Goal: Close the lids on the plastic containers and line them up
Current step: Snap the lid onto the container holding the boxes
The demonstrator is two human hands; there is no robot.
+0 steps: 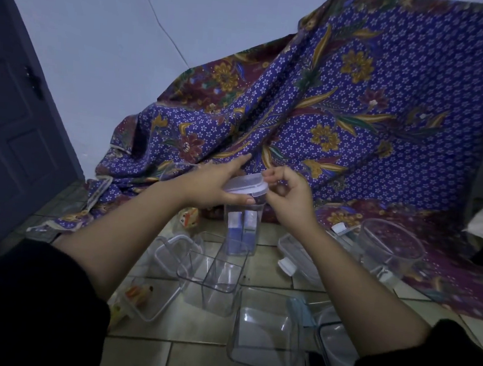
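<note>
We see the tall clear container [254, 237] standing upright on the tiled floor [192, 355], long axis vertical and mouth up, just in front of the batik cloth [356, 105]. Its lid [246, 184] lies on the mouth, slightly tilted. The hands cover its far edge, so we cannot tell whether it is seated. The left hand [214, 183] grips the container just under the lid, thumb curled across the front, index finger straight. The right hand [287, 195] pinches the lid's right edge. The blue-and-white boxes [235, 228] inside are blurred. Nearer us stand an open rectangular container [212, 278] and a square container [265, 337], with a round container [388, 246] to the right. A loose lid [175, 251] is partly hidden by the left forearm.
</note>
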